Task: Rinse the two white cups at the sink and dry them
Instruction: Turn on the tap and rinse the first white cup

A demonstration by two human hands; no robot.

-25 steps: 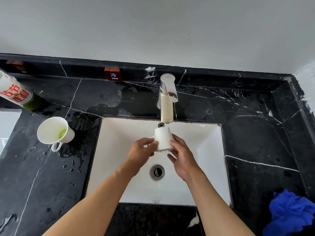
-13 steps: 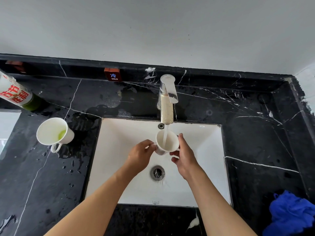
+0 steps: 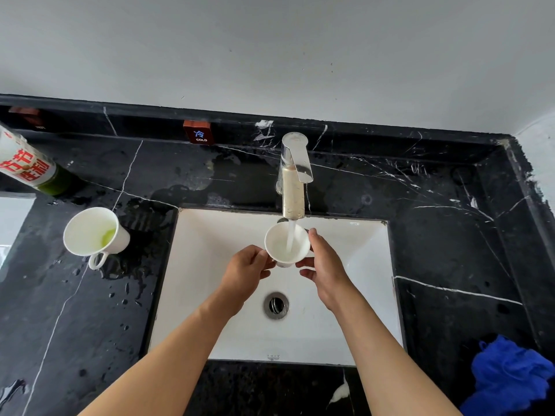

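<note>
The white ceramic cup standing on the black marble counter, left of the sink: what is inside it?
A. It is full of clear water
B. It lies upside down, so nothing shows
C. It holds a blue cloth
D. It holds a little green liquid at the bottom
D: the white ceramic cup on the black marble counter stands mouth up, with a small pool of green liquid at its bottom.

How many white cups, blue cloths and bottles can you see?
White cups: 2, one under the tap, one on the counter
Blue cloths: 1
Bottles: 1
Total: 4
</note>
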